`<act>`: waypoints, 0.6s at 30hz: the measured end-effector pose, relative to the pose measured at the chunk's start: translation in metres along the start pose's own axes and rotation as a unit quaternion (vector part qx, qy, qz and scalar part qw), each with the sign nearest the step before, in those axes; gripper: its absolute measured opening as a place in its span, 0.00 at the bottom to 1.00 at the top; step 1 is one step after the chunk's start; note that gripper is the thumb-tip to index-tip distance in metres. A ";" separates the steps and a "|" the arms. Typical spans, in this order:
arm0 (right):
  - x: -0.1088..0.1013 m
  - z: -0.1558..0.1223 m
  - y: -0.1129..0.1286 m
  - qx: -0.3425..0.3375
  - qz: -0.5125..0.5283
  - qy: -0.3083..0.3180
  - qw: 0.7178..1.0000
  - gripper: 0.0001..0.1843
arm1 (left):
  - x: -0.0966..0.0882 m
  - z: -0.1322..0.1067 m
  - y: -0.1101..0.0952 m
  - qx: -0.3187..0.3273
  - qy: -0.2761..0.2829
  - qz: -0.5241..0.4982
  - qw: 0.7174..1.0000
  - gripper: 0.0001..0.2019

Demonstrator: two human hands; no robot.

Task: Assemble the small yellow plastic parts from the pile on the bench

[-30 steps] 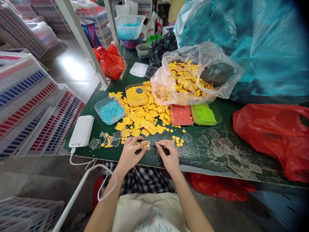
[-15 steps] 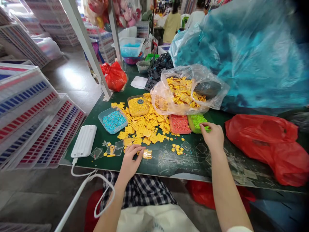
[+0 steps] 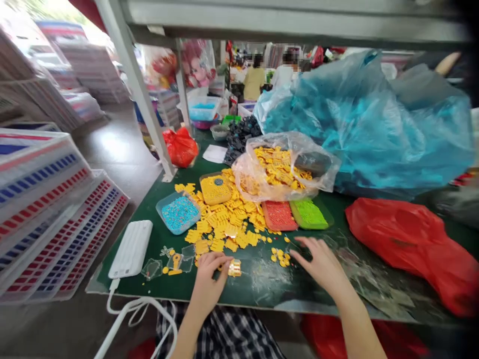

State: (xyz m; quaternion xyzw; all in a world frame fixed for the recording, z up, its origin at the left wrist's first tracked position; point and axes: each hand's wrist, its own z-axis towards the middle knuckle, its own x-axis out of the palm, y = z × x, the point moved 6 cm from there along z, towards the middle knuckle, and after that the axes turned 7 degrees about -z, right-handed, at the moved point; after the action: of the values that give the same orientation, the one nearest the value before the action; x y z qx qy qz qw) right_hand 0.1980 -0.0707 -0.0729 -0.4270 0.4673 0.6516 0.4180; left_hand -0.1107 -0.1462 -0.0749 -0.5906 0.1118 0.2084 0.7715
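Observation:
My left hand (image 3: 210,274) is closed, thumb and fingers pinching a small yellow plastic piece (image 3: 235,268) with a shiny, ribbed end, low over the table's near edge. Its other end is hidden by my fingers. My right hand (image 3: 318,262) hovers with thumb and forefinger apart, just right of a few round yellow caps (image 3: 280,257); I make out nothing between the fingertips. Beyond it sit a tray of green beads (image 3: 310,213) and a tray of red beads (image 3: 279,215). Farther left are trays of yellow beads (image 3: 215,188) and blue beads (image 3: 178,213).
Flat yellow parts (image 3: 224,224) lie heaped mid-table before an open clear bag (image 3: 322,172) of more. A white power bank (image 3: 130,248) with a cable lies left. Red bags (image 3: 404,244) and a large blue bag (image 3: 374,134) fill the right. A shelf bar (image 3: 284,20) crosses overhead.
My right hand has come back from the green bead tray toward the round yellow caps, its fingers now apart. My left hand keeps its hold on the yellow piece. The view has tilted upward.

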 end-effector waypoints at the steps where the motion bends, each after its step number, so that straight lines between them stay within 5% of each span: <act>1: 0.010 -0.007 -0.003 0.001 0.007 -0.005 1.000 0.26 | 0.001 0.000 -0.001 -0.004 0.005 0.000 1.000 0.13; 7: 0.046 -0.009 -0.028 0.012 0.029 -0.046 0.998 0.30 | 0.000 -0.003 0.001 -0.022 0.004 -0.008 1.000 0.13; 13: 0.036 -0.004 -0.030 0.036 0.041 -0.016 0.998 0.26 | -0.001 -0.004 -0.001 -0.023 0.001 -0.012 1.000 0.12; 18: 0.022 -0.002 -0.035 0.133 0.083 -0.026 0.987 0.27 | 0.000 -0.005 -0.004 -0.025 -0.002 -0.006 1.000 0.13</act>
State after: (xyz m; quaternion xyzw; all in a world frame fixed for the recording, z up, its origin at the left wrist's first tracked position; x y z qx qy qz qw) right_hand 0.2253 -0.0617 -0.1029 -0.3100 0.5728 0.6270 0.4273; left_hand -0.1088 -0.1523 -0.0728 -0.6101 0.1018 0.2077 0.7578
